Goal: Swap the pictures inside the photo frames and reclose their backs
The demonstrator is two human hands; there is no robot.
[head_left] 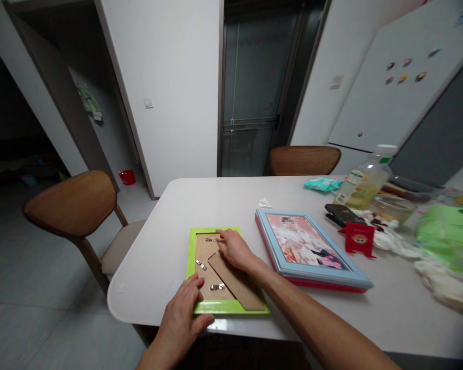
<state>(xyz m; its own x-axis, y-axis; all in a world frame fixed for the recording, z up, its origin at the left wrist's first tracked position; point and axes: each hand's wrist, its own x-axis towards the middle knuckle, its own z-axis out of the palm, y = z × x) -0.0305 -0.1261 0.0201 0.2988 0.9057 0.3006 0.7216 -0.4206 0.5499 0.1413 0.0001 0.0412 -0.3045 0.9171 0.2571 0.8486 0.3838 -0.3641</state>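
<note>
A lime-green picture frame [231, 307] lies face down near the front edge of the white table, its brown backing board [208, 252] showing. On the board are small metal clips, one at the left [201, 264] and one near the bottom [217, 287]. A brown stand flap [231, 280] lies slanted across the board. My left hand [183, 311] holds the frame's lower left corner, fingers over the left edge and thumb at the bottom edge. With bent fingers, my right hand [234, 249] is at the metal clip [211, 240] near the top; its palm side is hidden.
To the right is a light-blue picture frame [316, 246] stacked on a red one [324, 284]. Beyond stand a small red stand [358, 239], a dark phone [343, 213], a bottle [364, 177] and crumpled tissues [397, 241]. Wooden chairs [73, 203] flank the table [150, 246].
</note>
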